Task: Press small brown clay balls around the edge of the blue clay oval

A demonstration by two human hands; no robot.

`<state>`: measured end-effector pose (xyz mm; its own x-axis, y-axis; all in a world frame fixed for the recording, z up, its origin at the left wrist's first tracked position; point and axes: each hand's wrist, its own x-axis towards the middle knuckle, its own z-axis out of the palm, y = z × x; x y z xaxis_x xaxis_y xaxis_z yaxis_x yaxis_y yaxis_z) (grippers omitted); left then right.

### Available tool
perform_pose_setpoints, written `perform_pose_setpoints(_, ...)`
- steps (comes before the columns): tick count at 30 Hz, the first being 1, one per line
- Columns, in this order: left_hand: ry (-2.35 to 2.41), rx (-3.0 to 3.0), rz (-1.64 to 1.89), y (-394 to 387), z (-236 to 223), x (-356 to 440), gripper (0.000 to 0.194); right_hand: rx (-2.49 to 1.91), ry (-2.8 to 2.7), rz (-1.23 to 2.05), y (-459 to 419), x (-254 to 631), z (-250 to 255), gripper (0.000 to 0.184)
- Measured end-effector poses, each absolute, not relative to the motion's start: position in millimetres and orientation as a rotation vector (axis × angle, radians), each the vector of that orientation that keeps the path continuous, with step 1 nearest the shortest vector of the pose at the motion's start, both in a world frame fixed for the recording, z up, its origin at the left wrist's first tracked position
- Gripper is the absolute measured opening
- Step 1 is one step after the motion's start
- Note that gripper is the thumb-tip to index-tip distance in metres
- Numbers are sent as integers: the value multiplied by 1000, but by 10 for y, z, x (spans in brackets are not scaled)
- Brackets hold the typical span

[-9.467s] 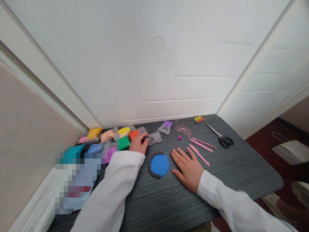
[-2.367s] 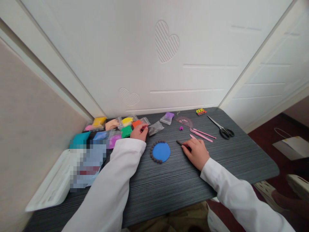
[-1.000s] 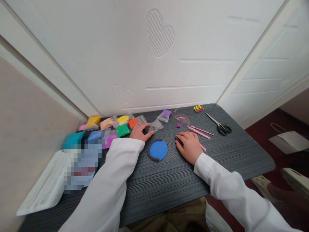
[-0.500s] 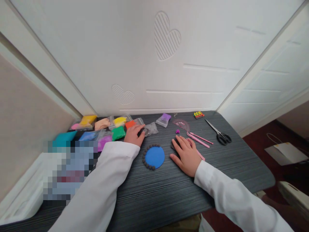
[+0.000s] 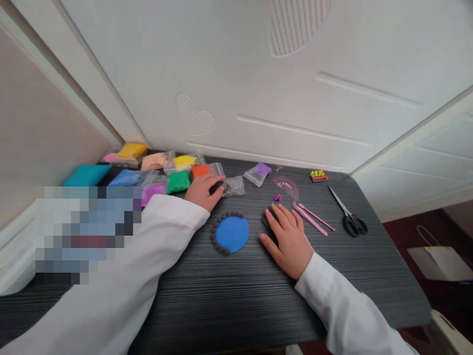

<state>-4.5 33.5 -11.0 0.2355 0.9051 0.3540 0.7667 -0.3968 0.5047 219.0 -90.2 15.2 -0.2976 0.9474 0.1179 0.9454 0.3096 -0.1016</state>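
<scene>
A blue clay disc point(image 5: 232, 235) lies on the dark table, with small dark grey balls point(image 5: 215, 235) set along its left and upper edge. Beyond the disc, my left hand point(image 5: 205, 192) rests with thumb and forefinger apart at the edge of a clear plastic bag point(image 5: 233, 186). To the right of the disc, my right hand point(image 5: 286, 239) lies palm down, fingers spread, partly over a dark flat piece point(image 5: 271, 217). A pink tool sticks out from beneath that hand, mostly hidden.
Bags of coloured clay, including green point(image 5: 178, 181) and orange point(image 5: 200, 171), crowd the left back. A purple bag point(image 5: 260, 172), protractor point(image 5: 287, 187), pink tweezers point(image 5: 312, 219), scissors point(image 5: 349, 214) and a yellow-topped piece point(image 5: 318, 176) lie rightward. A wall bounds the back.
The camera view has turned and tilted downward, so things sit differently in the picture. Both hands stay in nearly the same places on the table.
</scene>
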Motion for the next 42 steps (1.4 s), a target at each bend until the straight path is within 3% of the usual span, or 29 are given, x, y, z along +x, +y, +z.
perform_pose_setpoints(11, 1604, 2230, 905, 294, -81, -23, 35, -1717, -2331, 19, -913, 2257, 120, 38)
perform_pose_setpoints(24, 1616, 2218, 902, 291, -78, -18, 33, -1558, -2514, 30, -1015, 2186, 174, 37)
perform_pose_setpoints(42, 1595, 2242, 948, 305, -91, -26, 30, -1203, -2494, 298, -1061, 2196, 164, 29)
